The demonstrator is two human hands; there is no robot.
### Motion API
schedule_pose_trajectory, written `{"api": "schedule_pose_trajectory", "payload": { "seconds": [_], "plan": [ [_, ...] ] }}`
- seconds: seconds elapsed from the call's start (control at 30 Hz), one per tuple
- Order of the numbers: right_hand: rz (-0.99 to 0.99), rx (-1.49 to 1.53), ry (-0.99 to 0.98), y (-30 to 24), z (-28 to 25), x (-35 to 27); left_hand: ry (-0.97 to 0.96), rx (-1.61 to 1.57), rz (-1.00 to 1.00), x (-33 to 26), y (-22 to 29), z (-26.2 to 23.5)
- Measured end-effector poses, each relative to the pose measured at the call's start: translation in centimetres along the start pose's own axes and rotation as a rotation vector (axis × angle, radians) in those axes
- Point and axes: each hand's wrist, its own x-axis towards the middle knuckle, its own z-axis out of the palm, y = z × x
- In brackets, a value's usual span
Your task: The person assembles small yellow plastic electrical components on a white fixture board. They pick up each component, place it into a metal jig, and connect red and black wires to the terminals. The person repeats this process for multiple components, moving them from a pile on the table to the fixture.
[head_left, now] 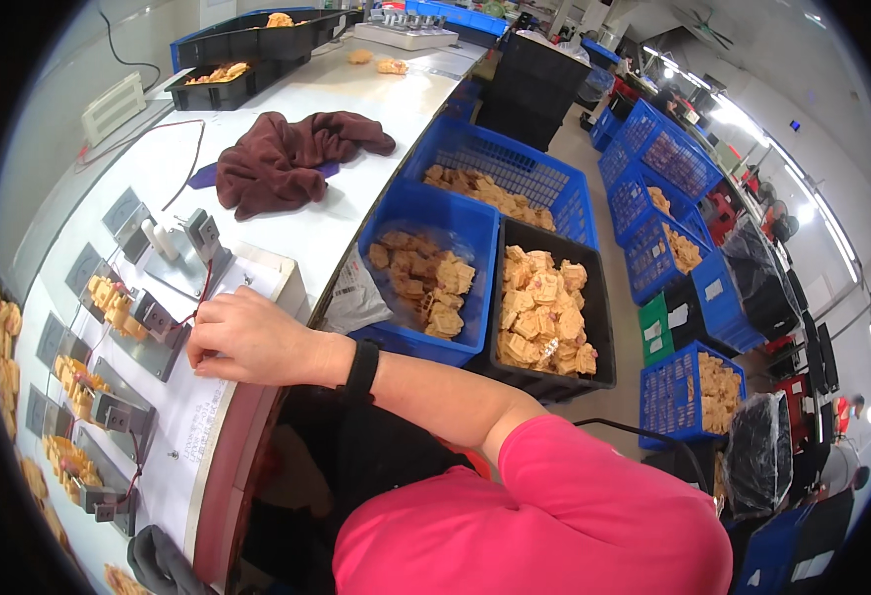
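Observation:
My right hand (pixel 245 339) is over the front edge of the white bench, its fingers curled and close together. The fingertips are turned down beside a grey metal fixture, so anything they hold is hidden. A yellow moulded plastic part (pixel 116 305) sits in that fixture, by a grey block (pixel 152 315) with a red wire. Two more yellow parts (pixel 78 389) (pixel 71 464) sit in similar fixtures nearer to me. Farther off stands a fixture with two pale upright pegs (pixel 161 240) and no yellow part. My left hand does not show.
A dark grey, soft-looking item (pixel 161 561) lies at the bench's near end. A brown cloth (pixel 291 164) is crumpled on the bench, with black trays (pixel 215 91) behind. To the right, a blue crate (pixel 435 342) and a black crate (pixel 554 385) hold yellow parts.

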Motion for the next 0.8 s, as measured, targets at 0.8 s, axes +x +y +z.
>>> {"api": "schedule_pose_trajectory", "payload": {
  "seconds": [0.8],
  "plan": [
    [0.014, 0.024, -0.071, -0.5, -0.9, 0.2, -0.121, -0.086, -0.338, -1.6, -4.4, -0.4]
  ]
}}
